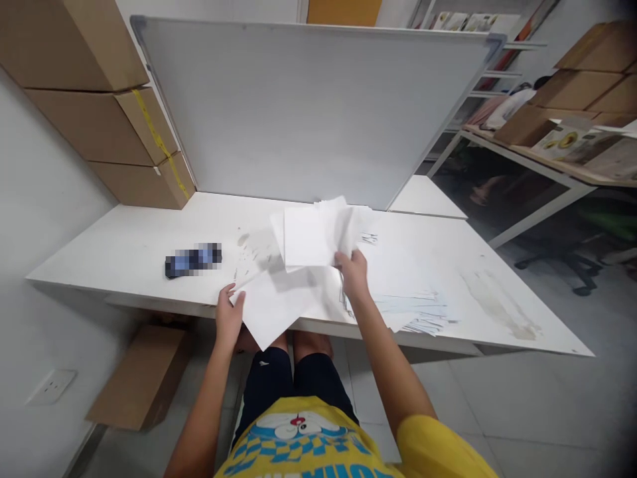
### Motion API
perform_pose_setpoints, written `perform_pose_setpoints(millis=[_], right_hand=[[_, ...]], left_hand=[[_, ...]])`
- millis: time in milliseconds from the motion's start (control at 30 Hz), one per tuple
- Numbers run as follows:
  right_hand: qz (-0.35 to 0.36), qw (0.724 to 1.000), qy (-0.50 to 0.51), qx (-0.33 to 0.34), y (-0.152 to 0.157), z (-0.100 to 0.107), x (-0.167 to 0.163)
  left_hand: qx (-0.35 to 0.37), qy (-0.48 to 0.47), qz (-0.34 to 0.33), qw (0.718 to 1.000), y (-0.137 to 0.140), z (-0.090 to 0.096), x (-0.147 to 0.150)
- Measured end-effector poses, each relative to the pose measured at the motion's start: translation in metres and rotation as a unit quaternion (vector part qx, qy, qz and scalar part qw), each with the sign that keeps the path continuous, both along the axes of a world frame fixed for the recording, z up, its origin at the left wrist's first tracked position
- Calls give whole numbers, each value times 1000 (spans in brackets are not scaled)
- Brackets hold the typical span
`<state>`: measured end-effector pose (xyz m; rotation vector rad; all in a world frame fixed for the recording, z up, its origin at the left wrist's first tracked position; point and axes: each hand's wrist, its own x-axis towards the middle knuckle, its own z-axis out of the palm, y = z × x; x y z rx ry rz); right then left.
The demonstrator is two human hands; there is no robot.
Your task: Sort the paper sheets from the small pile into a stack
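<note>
My left hand pinches the left corner of a white paper sheet, which juts past the table's front edge. Raised above the table, my right hand grips the lower right part of several white papers; they are fanned and a little bent. Under and beside my right forearm a loose, uneven pile of white papers lies on the white table. More paper edges show behind my right hand. How many sheets each hand holds I cannot tell.
A whiteboard stands along the table's back. Stacked cardboard boxes rise at the left, and another box sits on the floor below. A blurred-out dark object lies left on the table. A person is at the far right.
</note>
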<state>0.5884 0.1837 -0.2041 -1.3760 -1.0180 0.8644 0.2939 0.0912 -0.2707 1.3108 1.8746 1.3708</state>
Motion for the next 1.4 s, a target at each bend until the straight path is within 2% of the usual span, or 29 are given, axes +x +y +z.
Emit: perform_pose_setpoints(millis=[67,167,233,333,400,467,533,600,667,733,800,967,1033,1133,1300,1400], right_hand=[[-2,996,-65,-61,43,13,-30],[-21,982,-137,-125,88,18,-67],[-11,980,-153,-124,101,16,-80],[9,979,-167,-113,103,13,-81],[17,980,-168,-107,94,13,-69],[55,988,-125,-76,76,11,-48],[118,992,-36,-11,45,7,-24],[161,984,49,57,5,-1,-6],[155,982,71,79,-37,-11,0],[130,988,56,60,-71,-22,-4],[105,993,32,38,-92,-32,-13],[73,995,-21,64,-97,-44,-13],[77,994,-43,61,-96,-45,-3],[94,994,-59,22,-103,-46,12],[115,990,-9,-76,-112,-48,16],[78,992,6,-98,-105,-56,8]], left_hand=[[1,37,-21,999,-3,-1,9],[12,38,-42,998,-10,10,26],[26,14,-56,998,-16,23,32],[68,-25,-51,996,-23,42,31],[108,-50,-39,992,-23,51,26],[147,-66,-30,986,-17,56,20],[181,-64,-10,981,-7,56,17],[206,-48,11,977,6,52,18],[218,-31,13,975,18,44,25],[218,-32,3,975,26,35,36],[214,-48,-10,976,29,29,48],[161,-103,-56,980,25,28,63],[104,-109,-96,984,20,34,60],[12,-101,-177,979,12,44,45],[-87,-5,-223,971,8,43,10],[-92,82,-222,967,16,34,2]])
